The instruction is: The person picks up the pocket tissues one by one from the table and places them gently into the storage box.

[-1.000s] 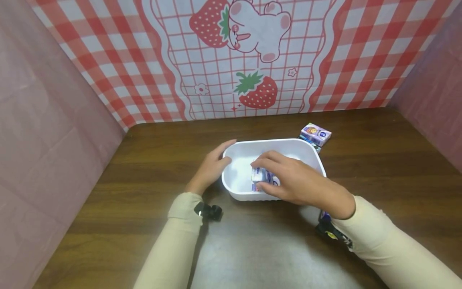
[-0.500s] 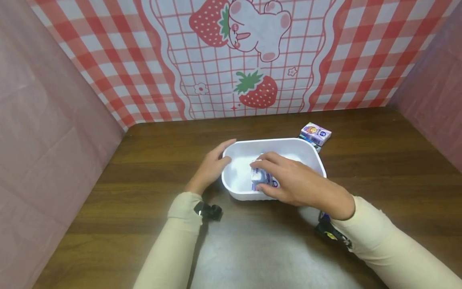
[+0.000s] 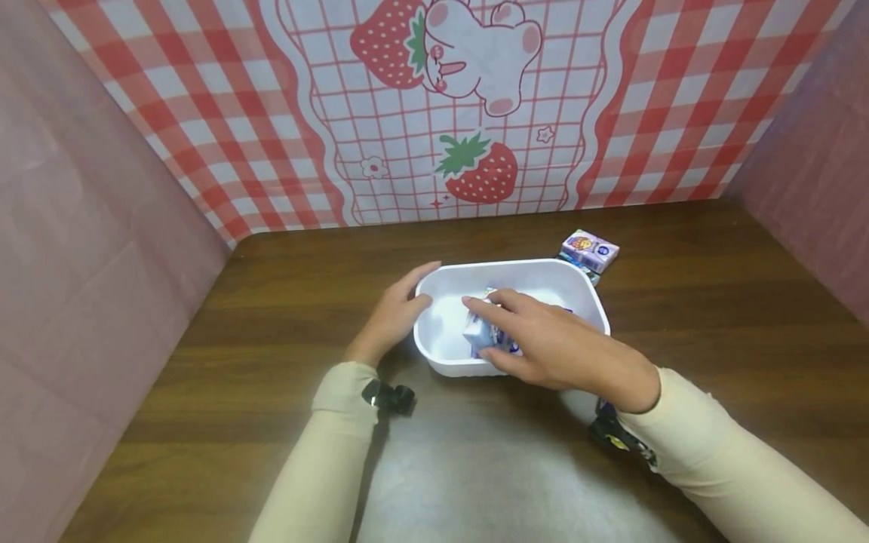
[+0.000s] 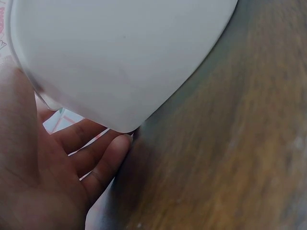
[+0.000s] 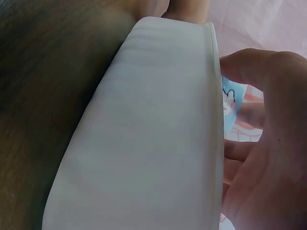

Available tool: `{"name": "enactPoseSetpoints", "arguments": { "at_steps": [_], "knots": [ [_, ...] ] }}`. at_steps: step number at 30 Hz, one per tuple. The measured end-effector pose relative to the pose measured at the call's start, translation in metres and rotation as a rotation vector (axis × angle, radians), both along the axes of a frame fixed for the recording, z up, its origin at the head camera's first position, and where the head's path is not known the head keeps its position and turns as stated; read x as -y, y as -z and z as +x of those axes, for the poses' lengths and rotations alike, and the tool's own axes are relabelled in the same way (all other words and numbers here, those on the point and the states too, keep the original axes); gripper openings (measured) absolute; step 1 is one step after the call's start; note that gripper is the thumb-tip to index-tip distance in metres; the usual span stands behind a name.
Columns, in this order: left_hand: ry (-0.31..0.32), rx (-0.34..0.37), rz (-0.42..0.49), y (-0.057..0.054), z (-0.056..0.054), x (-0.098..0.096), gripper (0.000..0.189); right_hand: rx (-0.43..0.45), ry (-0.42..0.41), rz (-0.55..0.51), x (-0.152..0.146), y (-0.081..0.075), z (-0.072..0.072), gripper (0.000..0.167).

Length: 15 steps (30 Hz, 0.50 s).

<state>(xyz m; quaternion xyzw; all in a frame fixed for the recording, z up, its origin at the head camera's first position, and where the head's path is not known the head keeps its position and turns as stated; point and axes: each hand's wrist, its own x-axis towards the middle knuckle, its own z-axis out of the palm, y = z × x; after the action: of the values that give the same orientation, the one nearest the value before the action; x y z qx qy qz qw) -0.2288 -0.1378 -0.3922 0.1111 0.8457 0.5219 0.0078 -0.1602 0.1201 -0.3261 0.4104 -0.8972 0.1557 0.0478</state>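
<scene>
My left hand (image 3: 394, 313) grips the left end of a white plastic basin (image 3: 453, 369), thumb over the rim and fingers along the outside. In the left wrist view, that hand's fingertips (image 4: 117, 146) lie against the basin's outer wall (image 4: 129, 57). My right hand (image 3: 543, 335) reaches into the basin and pinches a small light-blue and white packet (image 3: 478, 330) between thumb and fingers. More purple-and-white packs (image 3: 509, 345) lie under that hand, mostly hidden by it. The right wrist view shows part of the light-blue packet (image 5: 231, 98), with a cartoon drawing, beyond the rim.
A small lilac box (image 3: 589, 250) with a cartoon print lies on a bluish pack (image 3: 582, 270), behind the basin's right rear corner. Both are on the brown wooden table (image 3: 271, 324). A red checked cloth (image 3: 285, 136) stands along the back edge, with pink cloth at both sides.
My right hand has shifted slightly left, and the light-blue packet in it has tilted. My left hand stays at the basin's rim. The whole head view has moved a little.
</scene>
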Motion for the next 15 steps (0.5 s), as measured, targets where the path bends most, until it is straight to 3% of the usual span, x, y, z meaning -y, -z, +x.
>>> {"name": "enactPoseSetpoints", "arguments": {
  "at_steps": [15],
  "knots": [
    [0.015, -0.004, -0.004, -0.0015, 0.0001, 0.0008, 0.053, 0.025, 0.005, 0.016, 0.0007, 0.0022, -0.0020, 0.053]
  ]
}}
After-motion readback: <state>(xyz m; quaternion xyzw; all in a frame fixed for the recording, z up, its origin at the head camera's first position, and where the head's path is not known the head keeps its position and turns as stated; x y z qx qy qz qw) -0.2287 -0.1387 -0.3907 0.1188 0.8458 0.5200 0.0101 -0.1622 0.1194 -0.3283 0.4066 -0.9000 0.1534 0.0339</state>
